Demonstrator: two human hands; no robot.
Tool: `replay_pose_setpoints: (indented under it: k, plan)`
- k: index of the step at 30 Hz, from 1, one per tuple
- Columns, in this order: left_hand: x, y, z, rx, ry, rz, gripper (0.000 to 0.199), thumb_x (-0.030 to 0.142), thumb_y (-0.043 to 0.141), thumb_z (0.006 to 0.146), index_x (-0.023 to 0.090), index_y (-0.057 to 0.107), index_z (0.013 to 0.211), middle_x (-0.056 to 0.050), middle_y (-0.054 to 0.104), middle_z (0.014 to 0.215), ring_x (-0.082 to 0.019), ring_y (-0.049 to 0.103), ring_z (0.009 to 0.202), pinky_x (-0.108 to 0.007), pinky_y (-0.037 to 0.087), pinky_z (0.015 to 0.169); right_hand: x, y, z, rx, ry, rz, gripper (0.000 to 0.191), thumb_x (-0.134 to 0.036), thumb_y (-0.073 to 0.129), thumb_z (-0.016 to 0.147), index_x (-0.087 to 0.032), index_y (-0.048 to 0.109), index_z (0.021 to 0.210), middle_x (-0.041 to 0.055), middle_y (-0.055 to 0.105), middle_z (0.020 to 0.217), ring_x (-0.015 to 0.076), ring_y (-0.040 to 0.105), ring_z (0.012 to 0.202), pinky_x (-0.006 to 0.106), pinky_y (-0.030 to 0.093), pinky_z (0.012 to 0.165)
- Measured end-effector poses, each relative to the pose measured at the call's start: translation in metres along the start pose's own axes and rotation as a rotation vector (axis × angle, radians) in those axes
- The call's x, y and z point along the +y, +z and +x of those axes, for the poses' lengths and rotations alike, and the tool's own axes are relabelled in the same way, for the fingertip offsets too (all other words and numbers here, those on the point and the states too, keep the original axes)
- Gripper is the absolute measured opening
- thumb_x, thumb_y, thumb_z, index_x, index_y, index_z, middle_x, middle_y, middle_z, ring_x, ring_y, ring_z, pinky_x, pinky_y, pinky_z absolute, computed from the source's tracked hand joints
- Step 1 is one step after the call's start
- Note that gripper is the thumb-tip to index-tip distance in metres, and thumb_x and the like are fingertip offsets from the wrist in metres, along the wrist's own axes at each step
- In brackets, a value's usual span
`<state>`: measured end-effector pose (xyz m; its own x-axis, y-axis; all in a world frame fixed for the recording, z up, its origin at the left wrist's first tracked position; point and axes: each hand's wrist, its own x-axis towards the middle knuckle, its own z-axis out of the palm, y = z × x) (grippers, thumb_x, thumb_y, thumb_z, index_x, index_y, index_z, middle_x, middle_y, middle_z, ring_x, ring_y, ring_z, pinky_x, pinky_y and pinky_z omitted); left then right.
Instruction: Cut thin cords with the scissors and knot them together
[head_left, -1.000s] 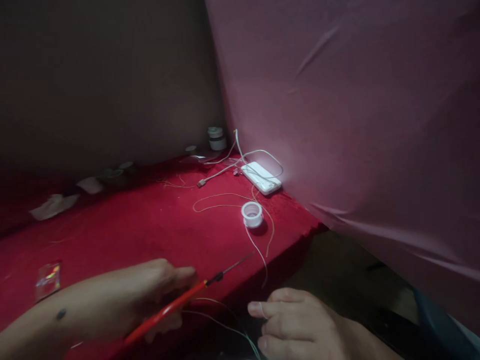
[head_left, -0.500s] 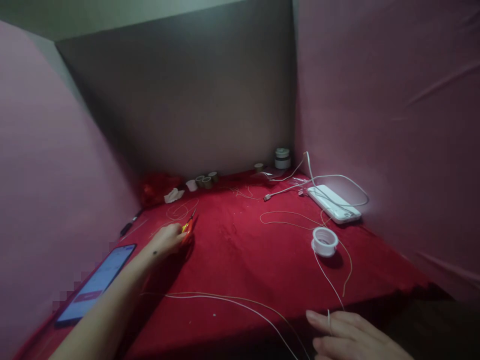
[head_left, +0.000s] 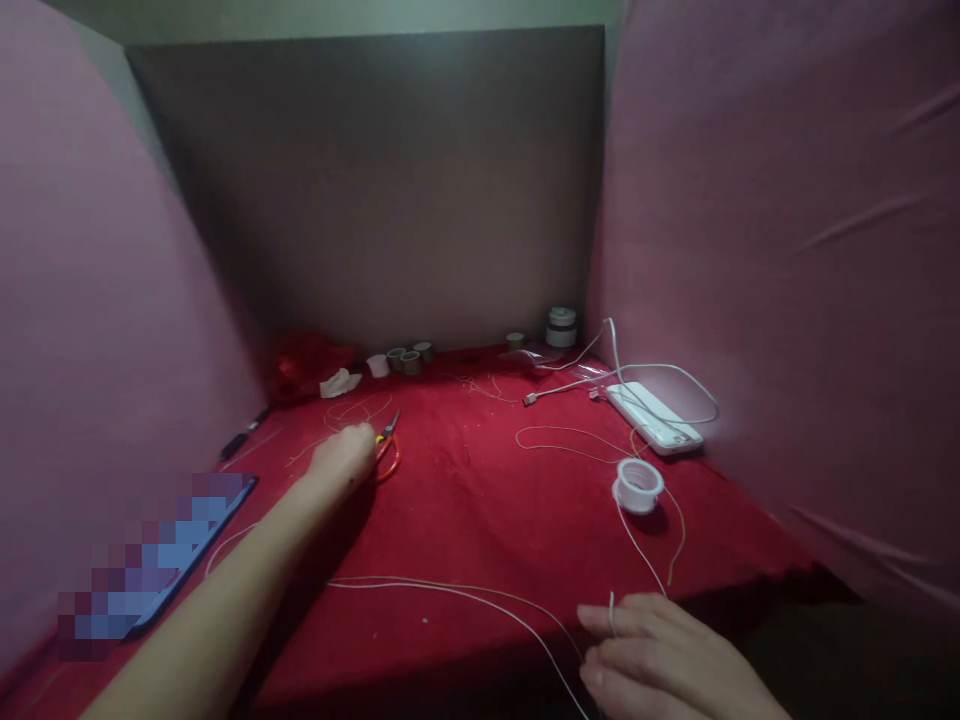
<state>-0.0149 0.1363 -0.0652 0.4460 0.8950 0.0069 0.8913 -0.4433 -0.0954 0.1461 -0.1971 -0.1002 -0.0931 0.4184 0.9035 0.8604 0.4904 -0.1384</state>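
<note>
At the left-centre of the red cloth my left hand [head_left: 343, 462] is closed on a small pair of scissors [head_left: 389, 452] with orange-red handles. The blades point away from me, and my fingertips are hidden behind the hand. Low on the right, my right hand [head_left: 656, 650] holds a white cord [head_left: 643, 548] between its fingers, with a bit of it standing up over the forefinger. That cord runs back to a white spool [head_left: 639, 487] on the cloth. A white strand and a tan strand [head_left: 480, 589] stretch leftward from near my right hand.
On the left lies a phone [head_left: 191, 560], partly blurred out. A white power bank [head_left: 654, 417] with a white cable [head_left: 679, 372] sits right. Several small spools [head_left: 410, 363], a jar [head_left: 561, 327] and a red bag [head_left: 307, 365] stand along the back. Pink walls flank the table.
The scissors have turned and lie flatter, with more of a handle loop showing right of my left hand. My right hand appears further left and slightly higher as the view has shifted.
</note>
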Motion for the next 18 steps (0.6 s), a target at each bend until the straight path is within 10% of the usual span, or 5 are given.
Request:
replay_pose_setpoints:
  k: [4,11,14,18]
  plan:
    - [0.031,-0.023,-0.047,-0.03,0.348,-0.318,0.033,0.036,0.043,0.083,0.015,0.056,0.105,-0.013,0.06,0.107,-0.027,0.056,0.099,-0.039,0.042,0.086,0.002,-0.014,0.016,-0.124,0.13,0.013,0.021,-0.009,0.047,0.083,-0.012,0.063,0.096,0.0079,0.065,0.074,0.0178,0.063,0.081,0.031,0.052,0.075]
    - [0.12,-0.012,-0.164,-0.982,0.822,-1.565,0.068,0.031,0.074,0.062,0.025,0.044,0.123,-0.006,0.054,0.115,-0.019,0.05,0.107,-0.031,0.041,0.089,-0.001,-0.027,0.044,-0.147,0.179,-0.185,0.025,-0.004,0.047,0.079,-0.01,0.064,0.097,0.0099,0.065,0.083,0.0214,0.059,0.095,0.038,0.048,0.083]
    - [0.131,0.01,-0.179,-1.23,0.726,-1.543,0.052,0.032,0.075,0.058,0.018,0.058,0.105,-0.004,0.061,0.08,-0.013,0.057,0.074,-0.024,0.043,0.069,0.0,-0.043,0.043,-0.113,0.222,-0.207,0.03,-0.003,0.049,0.078,-0.012,0.062,0.103,0.0096,0.065,0.091,0.0214,0.057,0.1,0.038,0.047,0.086]
    - [0.099,0.02,-0.172,-1.156,0.508,-1.263,0.028,0.028,0.073,0.058,0.018,0.064,0.083,0.003,0.053,0.06,-0.006,0.044,0.051,-0.017,0.033,0.048,0.006,-0.076,0.028,-0.006,0.399,-0.348,0.033,-0.004,0.052,0.078,-0.021,0.063,0.103,0.0051,0.063,0.099,0.0207,0.057,0.1,0.036,0.046,0.086]
